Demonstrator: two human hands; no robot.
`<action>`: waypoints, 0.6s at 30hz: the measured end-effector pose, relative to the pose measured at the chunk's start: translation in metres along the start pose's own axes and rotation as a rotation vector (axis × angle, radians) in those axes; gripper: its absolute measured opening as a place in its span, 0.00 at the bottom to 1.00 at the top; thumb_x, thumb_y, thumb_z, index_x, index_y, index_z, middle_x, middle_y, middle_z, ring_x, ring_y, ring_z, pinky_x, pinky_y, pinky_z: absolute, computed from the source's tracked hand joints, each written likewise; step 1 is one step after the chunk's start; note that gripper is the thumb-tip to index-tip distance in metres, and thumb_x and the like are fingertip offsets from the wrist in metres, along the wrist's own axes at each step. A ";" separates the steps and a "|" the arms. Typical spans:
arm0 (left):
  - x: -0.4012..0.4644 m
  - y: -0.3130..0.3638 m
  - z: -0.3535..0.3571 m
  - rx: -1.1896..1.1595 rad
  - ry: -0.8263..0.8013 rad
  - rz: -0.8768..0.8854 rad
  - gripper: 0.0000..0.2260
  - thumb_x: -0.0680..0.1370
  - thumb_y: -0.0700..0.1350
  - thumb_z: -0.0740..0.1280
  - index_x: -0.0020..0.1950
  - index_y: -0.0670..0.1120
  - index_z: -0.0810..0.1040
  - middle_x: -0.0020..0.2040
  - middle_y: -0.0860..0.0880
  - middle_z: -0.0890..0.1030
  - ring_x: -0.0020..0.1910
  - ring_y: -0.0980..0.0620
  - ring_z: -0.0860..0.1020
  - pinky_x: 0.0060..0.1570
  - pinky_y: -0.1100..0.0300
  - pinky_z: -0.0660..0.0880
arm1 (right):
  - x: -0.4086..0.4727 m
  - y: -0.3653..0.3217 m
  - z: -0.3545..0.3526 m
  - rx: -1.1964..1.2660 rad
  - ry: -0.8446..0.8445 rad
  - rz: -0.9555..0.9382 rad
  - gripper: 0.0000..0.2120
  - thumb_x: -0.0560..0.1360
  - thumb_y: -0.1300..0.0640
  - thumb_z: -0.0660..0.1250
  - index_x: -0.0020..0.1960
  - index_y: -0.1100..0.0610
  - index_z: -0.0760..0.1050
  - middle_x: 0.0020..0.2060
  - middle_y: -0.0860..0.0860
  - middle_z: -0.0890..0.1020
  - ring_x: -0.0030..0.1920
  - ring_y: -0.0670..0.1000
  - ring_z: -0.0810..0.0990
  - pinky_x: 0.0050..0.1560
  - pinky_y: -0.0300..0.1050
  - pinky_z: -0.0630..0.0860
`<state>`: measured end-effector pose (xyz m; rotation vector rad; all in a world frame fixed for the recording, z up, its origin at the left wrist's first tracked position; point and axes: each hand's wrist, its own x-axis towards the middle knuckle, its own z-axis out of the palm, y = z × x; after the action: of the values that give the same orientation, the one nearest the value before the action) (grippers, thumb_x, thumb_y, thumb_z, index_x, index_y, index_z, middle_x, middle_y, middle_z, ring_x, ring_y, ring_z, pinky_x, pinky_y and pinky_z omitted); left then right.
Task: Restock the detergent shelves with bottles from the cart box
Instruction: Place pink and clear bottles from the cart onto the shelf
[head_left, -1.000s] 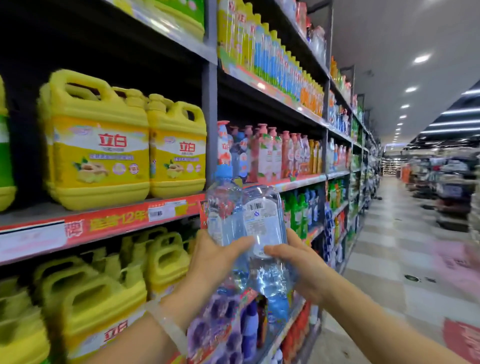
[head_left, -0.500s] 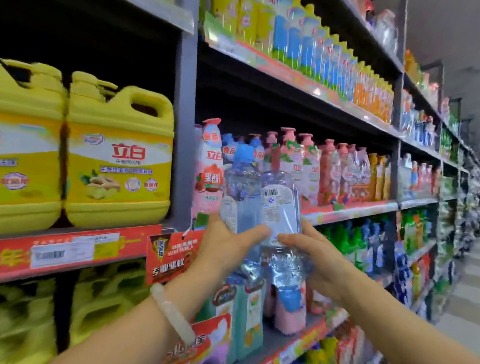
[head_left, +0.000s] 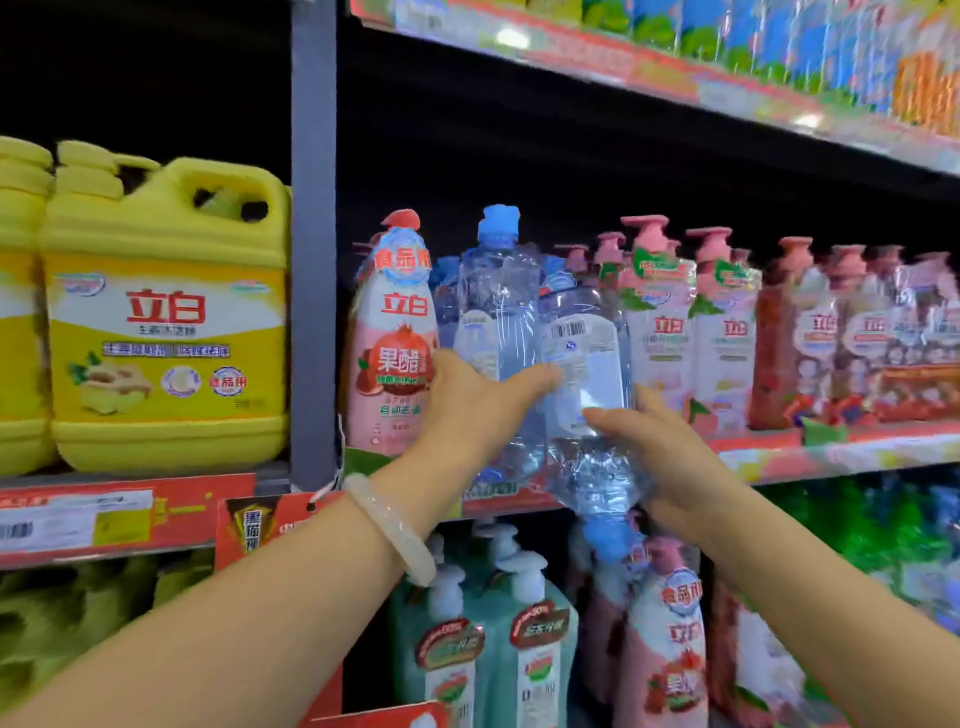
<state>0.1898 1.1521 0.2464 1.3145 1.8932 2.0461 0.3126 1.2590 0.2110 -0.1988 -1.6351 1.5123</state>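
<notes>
Bottle pack (head_left: 540, 353) now nearer shelf (head_left: 831, 452), base hidden.

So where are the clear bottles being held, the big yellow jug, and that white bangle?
clear bottles (head_left: 587, 358): head view, on the white back label of the right-hand bottle.
yellow jug (head_left: 166, 332): head view, on its front label.
white bangle (head_left: 389, 525): head view, on the band across the left wrist.

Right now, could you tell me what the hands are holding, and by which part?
A shrink-wrapped twin pack of clear bottles: left hand on its middle front, right hand on its lower right side.
</notes>
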 end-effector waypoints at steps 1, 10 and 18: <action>0.003 0.002 0.004 0.008 0.001 0.013 0.43 0.58 0.59 0.76 0.65 0.40 0.65 0.60 0.44 0.74 0.57 0.43 0.75 0.58 0.46 0.74 | 0.003 0.002 -0.003 -0.011 0.007 0.005 0.32 0.61 0.54 0.73 0.65 0.52 0.72 0.55 0.56 0.82 0.55 0.61 0.80 0.56 0.60 0.77; 0.035 0.003 0.036 0.254 0.246 0.131 0.40 0.67 0.57 0.75 0.66 0.38 0.60 0.63 0.44 0.67 0.63 0.42 0.68 0.62 0.49 0.68 | 0.032 -0.007 -0.035 0.047 -0.013 -0.013 0.21 0.71 0.61 0.68 0.64 0.54 0.73 0.51 0.56 0.83 0.47 0.57 0.83 0.46 0.53 0.81; 0.039 -0.021 0.065 0.399 0.432 0.049 0.44 0.64 0.57 0.76 0.69 0.39 0.58 0.65 0.38 0.68 0.65 0.39 0.67 0.61 0.48 0.65 | 0.047 0.001 -0.059 0.020 -0.086 0.022 0.35 0.55 0.50 0.75 0.61 0.53 0.74 0.53 0.55 0.83 0.57 0.60 0.79 0.60 0.62 0.73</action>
<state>0.1941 1.2309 0.2422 1.0414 2.5871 2.1937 0.3234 1.3326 0.2251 -0.1423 -1.6897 1.5723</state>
